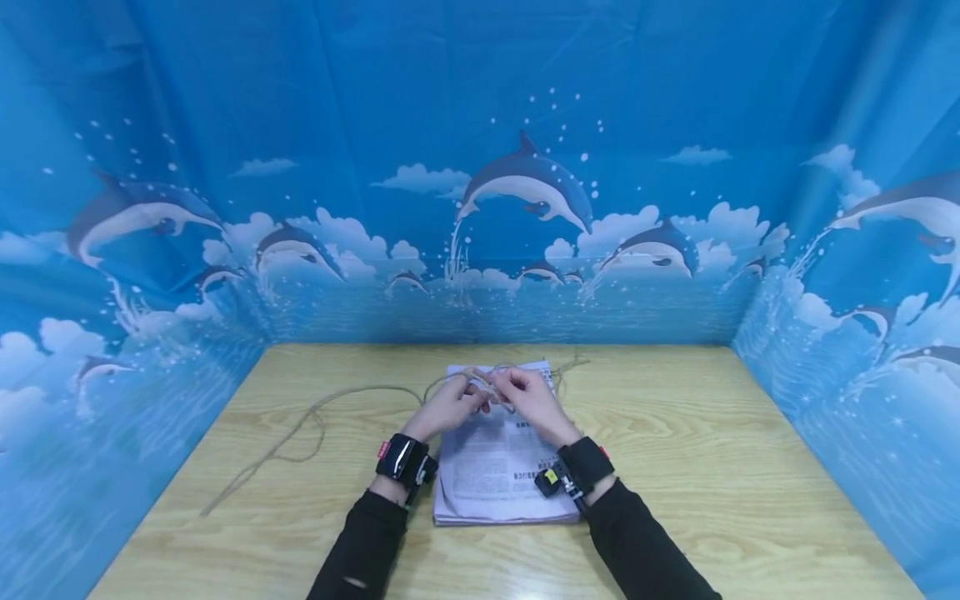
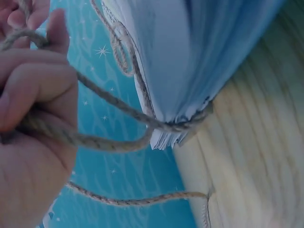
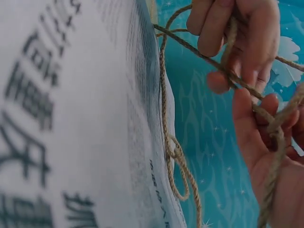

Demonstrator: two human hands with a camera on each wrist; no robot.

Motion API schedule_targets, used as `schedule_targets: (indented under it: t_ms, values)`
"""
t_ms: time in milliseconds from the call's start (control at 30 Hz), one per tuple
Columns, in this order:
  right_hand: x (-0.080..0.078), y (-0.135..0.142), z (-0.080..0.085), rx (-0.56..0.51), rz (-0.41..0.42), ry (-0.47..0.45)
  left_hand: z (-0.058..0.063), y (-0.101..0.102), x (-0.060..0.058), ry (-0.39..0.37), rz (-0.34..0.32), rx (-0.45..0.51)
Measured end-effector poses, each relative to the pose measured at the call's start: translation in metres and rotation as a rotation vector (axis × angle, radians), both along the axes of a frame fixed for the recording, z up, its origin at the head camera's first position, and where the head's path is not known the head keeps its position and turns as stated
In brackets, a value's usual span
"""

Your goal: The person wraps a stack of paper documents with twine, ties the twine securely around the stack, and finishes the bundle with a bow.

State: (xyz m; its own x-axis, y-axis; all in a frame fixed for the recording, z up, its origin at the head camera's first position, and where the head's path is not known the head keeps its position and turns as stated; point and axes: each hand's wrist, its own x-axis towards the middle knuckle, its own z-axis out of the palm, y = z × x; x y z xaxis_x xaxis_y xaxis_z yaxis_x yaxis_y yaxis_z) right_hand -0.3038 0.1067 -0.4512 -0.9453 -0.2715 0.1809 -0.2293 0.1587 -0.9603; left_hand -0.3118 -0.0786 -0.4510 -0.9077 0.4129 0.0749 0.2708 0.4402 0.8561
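Observation:
A stack of newspapers (image 1: 487, 475) lies on the table with jute rope (image 1: 363, 388) passed around its far part. Above that part my left hand (image 1: 453, 404) grips the rope, its fingers curled round a strand in the left wrist view. Beside it, my right hand (image 1: 531, 400) pinches another stretch of rope. Both hands are close together, with strands crossing between the fingertips in the right wrist view. A small rope loop (image 3: 179, 187) lies against the newspapers there. The left wrist view shows rope (image 2: 173, 126) drawn tight against the edges of the pages.
One long rope tail trails over the wooden table (image 1: 697, 467) to the left. A shorter end lies beyond the stack at the right. A blue curtain (image 1: 480, 308) printed with dolphins closes off the table's back and sides.

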Motion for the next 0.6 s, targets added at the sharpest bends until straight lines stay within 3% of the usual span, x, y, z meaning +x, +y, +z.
schedule_targets:
  t_ms: [233, 467, 600]
  values:
    - [-0.001, 0.0061, -0.0019, 0.112, 0.133, -0.004, -0.0002, 0.0002, -0.0032, 0.128, 0.028, -0.092]
    - [-0.0033, 0.0061, -0.004, -0.023, 0.166, -0.071, -0.0008, 0.003, -0.0036, 0.14, 0.058, -0.115]
    - [-0.0032, 0.0054, -0.0039, -0.048, 0.122, -0.075, -0.0011, 0.0033, -0.0023, 0.103, 0.074, -0.085]
